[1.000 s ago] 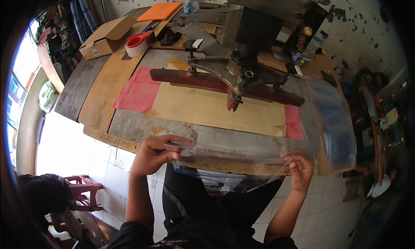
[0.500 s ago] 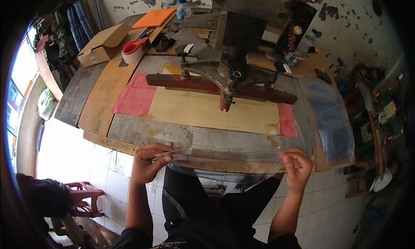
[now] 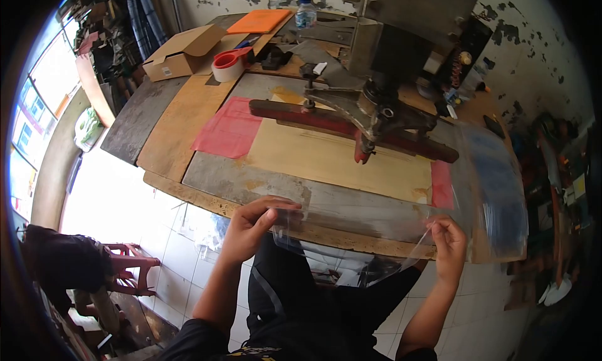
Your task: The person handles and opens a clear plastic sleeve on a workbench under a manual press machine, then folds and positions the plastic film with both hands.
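A clear plastic sheet (image 3: 357, 226) is stretched between my two hands at the table's front edge, its lower part sagging over my lap. My left hand (image 3: 252, 226) pinches the sheet's left end between thumb and fingers. At the other end, my right hand (image 3: 448, 240) grips the right edge. Beyond the sheet lies a pale yellow board (image 3: 332, 160) on a grey metal plate (image 3: 219, 173), with a pink piece (image 3: 231, 128) at its left and another pink piece (image 3: 441, 188) at its right. A press head with a dark red bar (image 3: 295, 118) hangs above the board.
Clear plastic sheets (image 3: 501, 210) lie in a pile on the right. Toward the back left are a cardboard box (image 3: 182, 54), a tape dispenser (image 3: 228, 65), an orange folder (image 3: 259, 21) and a water bottle (image 3: 306, 13). Another person (image 3: 69, 261) is at lower left near a red stool (image 3: 132, 267).
The view has swung, so the table and press appear farther right. My hands still hold the plastic sheet, and its left end is now more spread out and visible.
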Demonstrator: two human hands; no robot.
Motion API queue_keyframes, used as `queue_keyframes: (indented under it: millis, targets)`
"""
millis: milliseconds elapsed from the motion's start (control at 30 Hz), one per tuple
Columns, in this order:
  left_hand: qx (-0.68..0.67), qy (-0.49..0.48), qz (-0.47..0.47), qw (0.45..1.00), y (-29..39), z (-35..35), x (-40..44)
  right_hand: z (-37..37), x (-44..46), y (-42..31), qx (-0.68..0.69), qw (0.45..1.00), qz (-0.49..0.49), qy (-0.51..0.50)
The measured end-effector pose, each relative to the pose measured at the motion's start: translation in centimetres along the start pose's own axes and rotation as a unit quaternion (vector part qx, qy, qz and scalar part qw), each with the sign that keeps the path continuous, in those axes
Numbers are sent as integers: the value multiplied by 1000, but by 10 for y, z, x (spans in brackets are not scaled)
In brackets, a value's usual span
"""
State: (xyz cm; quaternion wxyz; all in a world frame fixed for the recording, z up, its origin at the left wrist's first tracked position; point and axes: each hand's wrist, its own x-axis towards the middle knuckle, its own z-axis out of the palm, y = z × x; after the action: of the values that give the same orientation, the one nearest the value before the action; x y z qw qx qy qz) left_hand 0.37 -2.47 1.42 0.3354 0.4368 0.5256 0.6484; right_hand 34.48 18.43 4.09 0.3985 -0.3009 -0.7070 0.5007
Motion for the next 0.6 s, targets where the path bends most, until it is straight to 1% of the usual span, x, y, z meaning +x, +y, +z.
queue_keyframes:
  millis: [33, 67, 200, 267, 367, 400, 467, 600]
  targets:
    - [-1, 13, -16, 1000, 0, 1, 1, -1, 1, 1, -14, 1000, -4, -6]
    - [-31, 7, -31, 999, 1, 1, 1, 0, 1, -1, -15, 1000, 4, -6]
    - [-19, -11, -37, 999, 6, 3, 5, -1, 1, 3, -15, 1000, 5, -4]
    - [-43, -6, -79, 996, 8, 6, 4, -1, 1, 1, -19, 999, 36, 13]
    - [-39, -4, -98, 994, 11, 9, 5, -3, 4, 8, -15, 999, 34, 30]
    - [-39, -3, -96, 995, 10, 9, 6, -4, 4, 9, -15, 999, 32, 29]
    - [-47, -18, -57, 997, 6, 10, 6, -6, 6, 11, -4, 998, 62, 33]
    - [-27, -18, -51, 998, 6, 10, 6, -1, 7, 9, -6, 997, 65, 42]
